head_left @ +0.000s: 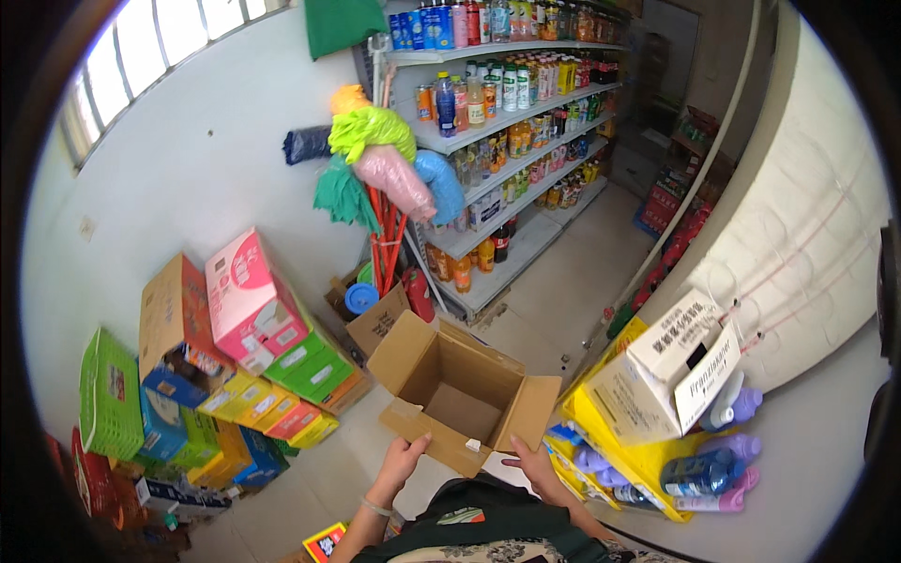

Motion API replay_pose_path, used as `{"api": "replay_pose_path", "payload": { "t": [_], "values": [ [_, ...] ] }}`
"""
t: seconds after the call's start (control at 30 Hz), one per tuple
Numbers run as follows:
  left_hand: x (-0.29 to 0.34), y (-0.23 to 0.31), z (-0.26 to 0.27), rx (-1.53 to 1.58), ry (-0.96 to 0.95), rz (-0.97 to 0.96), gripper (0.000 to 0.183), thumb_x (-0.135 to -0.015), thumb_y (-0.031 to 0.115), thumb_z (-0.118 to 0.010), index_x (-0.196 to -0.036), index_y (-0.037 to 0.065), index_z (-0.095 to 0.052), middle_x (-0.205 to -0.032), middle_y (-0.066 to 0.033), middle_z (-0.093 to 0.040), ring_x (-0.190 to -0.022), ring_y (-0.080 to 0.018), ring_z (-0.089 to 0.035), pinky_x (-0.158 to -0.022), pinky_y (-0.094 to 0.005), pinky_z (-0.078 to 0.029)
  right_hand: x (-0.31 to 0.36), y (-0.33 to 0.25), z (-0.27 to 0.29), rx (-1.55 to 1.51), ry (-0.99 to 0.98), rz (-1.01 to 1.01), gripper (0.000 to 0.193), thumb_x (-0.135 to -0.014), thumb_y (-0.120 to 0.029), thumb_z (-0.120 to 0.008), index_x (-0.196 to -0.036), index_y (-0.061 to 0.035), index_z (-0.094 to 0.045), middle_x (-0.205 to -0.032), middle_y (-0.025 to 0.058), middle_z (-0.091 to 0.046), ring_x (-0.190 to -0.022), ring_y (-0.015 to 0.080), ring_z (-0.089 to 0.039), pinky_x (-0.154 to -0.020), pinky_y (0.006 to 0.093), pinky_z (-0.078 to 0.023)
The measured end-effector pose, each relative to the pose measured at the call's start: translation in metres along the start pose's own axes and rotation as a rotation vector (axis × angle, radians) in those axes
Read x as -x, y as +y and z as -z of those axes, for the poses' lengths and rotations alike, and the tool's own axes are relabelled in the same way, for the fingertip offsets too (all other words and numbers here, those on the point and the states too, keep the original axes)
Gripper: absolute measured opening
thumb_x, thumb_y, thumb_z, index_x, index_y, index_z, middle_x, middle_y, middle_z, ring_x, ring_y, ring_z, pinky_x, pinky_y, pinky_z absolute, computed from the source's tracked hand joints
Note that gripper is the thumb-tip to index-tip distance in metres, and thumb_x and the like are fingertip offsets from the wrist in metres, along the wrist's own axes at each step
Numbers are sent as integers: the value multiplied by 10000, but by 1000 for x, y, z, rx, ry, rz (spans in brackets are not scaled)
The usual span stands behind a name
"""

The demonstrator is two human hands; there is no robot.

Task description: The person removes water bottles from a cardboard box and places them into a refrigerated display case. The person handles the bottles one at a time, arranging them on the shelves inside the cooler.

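Note:
An open cardboard box (pixel 460 392) is held in front of me, its flaps spread outward and its bare brown bottom showing. My left hand (pixel 405 459) is closed on the near left edge, with the thumb on the upper side. At the near right corner, by the right flap, my right hand (pixel 532 466) grips the same box. The undersides of the fingers are partly hidden by the cardboard. A small white patch (pixel 473 444) shows on the near flap between my hands.
Drink shelves (pixel 511 141) run along the back. Stacked cartons (pixel 258 310) and a green basket (pixel 113 394) stand at left. On the right, a white carton (pixel 662 366) sits on a yellow rack (pixel 601 403) beside detergent bottles (pixel 704 472). Bagged rolls (pixel 389 169) hang above red poles (pixel 385 249).

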State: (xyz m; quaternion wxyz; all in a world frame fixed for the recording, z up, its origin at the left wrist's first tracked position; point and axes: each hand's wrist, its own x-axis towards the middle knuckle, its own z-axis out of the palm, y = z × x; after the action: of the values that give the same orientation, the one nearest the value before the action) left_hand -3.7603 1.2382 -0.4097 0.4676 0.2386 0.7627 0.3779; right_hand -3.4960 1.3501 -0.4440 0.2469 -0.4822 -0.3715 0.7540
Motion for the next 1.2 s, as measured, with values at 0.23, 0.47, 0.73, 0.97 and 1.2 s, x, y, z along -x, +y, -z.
{"api": "replay_pose_path", "payload": {
  "t": [0.23,0.47,0.73,0.97,1.2],
  "values": [
    [-153,73,-5,330,-59,-42,425,-1004,350,-588,-1198,-27,-617,-1131,-116,-688,-979,-209,-667,-811,-343,-569,-137,-58,-24,-129,180,47,435,-982,-255,-644,-1312,11,-543,-1184,108,-637,-1038,246,-658,-795,404,-620],
    [-272,164,-27,249,-237,16,406,-1004,351,-592,-1175,-15,-624,-1109,-104,-694,-951,-197,-666,-778,-332,-557,-217,-132,-19,-144,382,85,473,-984,-267,-640,-1319,48,-530,-1270,153,-598,-1082,264,-636,-813,391,-618],
    [-444,272,-98,104,-486,-45,429,-993,340,-605,-1230,-17,-579,-1133,-111,-668,-976,-214,-659,-808,-357,-562,-327,-199,20,-420,577,99,508,-979,-263,-656,-1333,66,-499,-1298,171,-577,-1078,282,-639,-825,405,-616],
    [-536,371,-159,172,-609,-94,409,-992,278,-605,-1315,35,-539,-1167,-93,-658,-1001,-221,-660,-860,-369,-549,-395,-270,42,-468,692,149,479,-986,-277,-651,-1333,30,-529,-1256,135,-601,-1081,258,-631,-799,400,-621],
    [-629,417,-238,90,-695,-6,417,-996,282,-605,-1309,17,-531,-1182,-106,-651,-1017,-232,-657,-865,-395,-558,-472,-328,116,-483,734,97,439,-994,-262,-642,-1329,2,-539,-1257,121,-611,-1089,255,-632,-799,397,-616]
  ]
}}
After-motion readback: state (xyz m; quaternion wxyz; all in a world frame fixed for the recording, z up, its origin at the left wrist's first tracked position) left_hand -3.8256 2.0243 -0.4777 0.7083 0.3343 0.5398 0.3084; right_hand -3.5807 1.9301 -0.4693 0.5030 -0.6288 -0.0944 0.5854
